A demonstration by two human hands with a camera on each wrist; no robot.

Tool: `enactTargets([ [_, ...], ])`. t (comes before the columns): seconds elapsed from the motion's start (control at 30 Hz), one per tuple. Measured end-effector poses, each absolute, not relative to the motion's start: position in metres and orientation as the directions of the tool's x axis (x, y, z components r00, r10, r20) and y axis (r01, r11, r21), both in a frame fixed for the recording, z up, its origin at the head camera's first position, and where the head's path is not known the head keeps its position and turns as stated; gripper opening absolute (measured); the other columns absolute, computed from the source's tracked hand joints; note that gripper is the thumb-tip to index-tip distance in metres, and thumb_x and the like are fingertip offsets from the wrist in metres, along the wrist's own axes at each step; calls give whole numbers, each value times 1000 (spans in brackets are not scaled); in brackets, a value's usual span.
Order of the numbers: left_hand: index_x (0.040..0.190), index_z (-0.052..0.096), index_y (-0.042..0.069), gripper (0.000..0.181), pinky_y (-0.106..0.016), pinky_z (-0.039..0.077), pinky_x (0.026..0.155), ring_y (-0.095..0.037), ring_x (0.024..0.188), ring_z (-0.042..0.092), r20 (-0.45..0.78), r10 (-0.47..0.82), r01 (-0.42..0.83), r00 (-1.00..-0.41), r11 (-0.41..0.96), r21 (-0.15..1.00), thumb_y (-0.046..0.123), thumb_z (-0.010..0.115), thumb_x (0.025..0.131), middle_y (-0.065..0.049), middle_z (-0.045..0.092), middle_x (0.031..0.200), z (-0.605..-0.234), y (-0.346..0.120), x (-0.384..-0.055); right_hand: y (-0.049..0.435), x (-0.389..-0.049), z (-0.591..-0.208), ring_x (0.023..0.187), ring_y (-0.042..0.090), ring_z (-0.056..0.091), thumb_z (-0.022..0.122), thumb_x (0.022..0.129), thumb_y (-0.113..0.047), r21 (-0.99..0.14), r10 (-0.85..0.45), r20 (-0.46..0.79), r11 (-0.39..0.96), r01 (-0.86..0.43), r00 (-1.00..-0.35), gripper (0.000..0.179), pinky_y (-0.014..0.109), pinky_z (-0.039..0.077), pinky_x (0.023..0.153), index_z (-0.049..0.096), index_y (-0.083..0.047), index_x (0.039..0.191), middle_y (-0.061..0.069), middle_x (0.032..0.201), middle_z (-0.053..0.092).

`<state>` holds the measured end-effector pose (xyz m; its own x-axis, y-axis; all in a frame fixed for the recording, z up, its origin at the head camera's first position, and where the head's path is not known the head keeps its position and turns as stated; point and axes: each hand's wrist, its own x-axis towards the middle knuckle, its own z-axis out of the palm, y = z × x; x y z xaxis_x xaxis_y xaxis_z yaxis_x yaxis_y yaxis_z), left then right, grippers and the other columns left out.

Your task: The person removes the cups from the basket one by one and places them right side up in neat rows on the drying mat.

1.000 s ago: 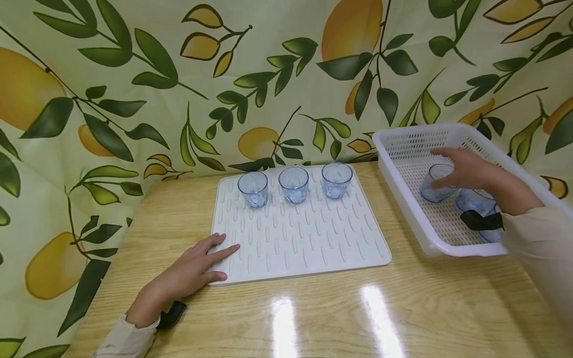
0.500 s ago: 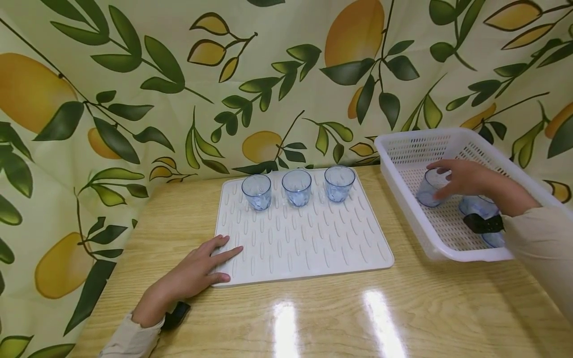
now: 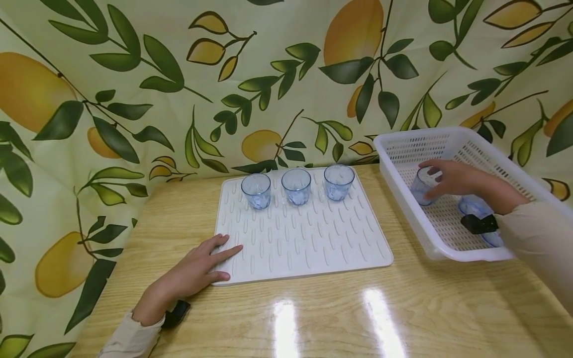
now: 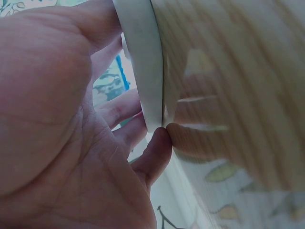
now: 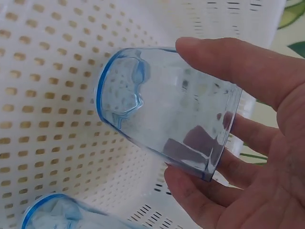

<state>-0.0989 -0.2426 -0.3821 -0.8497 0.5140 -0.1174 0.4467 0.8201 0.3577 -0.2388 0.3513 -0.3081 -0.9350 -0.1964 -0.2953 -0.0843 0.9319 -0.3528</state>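
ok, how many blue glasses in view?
6 visible. On the mat: left glass, middle glass, right glass. In the basket: held glass in the right hand, a second glass and a third glass, both partly covered; more may be hidden.

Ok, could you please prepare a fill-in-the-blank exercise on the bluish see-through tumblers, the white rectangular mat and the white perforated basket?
On the white rectangular mat, ____ bluish see-through tumblers stand in a row.
In the head view, the white perforated basket is to the ____ of the mat.
In the basket, the right hand holds a ____.
The left hand touches the edge of the ____.
Missing words: three; right; tumbler; mat.
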Motion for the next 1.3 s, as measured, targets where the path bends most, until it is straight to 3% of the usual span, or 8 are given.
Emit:
enactTargets([
  [0.5,151,44,30,63,-66,33,109,-44,145,32,-96,524,465,-846,815,347,39,66,93,-19,35,157,-384,-242,-100,348,-241,-296,131,56,36,79,86,-33,-506,-158,-218,862,-27,-963,107,70,37,101,8,3,157,38,147,31],
  [0.9,151,44,29,63,-66,33,109,-44,145,31,-98,521,462,-848,817,344,38,65,93,-19,35,158,-383,-244,-100,335,-243,-286,134,56,33,78,86,-36,-498,-102,-144,867,-17,-984,106,71,31,104,9,-3,159,37,151,30],
  [1.3,150,46,26,63,-64,35,110,-44,145,32,-71,530,481,-845,811,333,35,67,92,-20,36,156,-383,-242,-99,328,-235,-282,135,55,32,80,85,-33,-561,-45,-64,828,-1,-997,108,71,32,104,8,2,158,35,155,28],
])
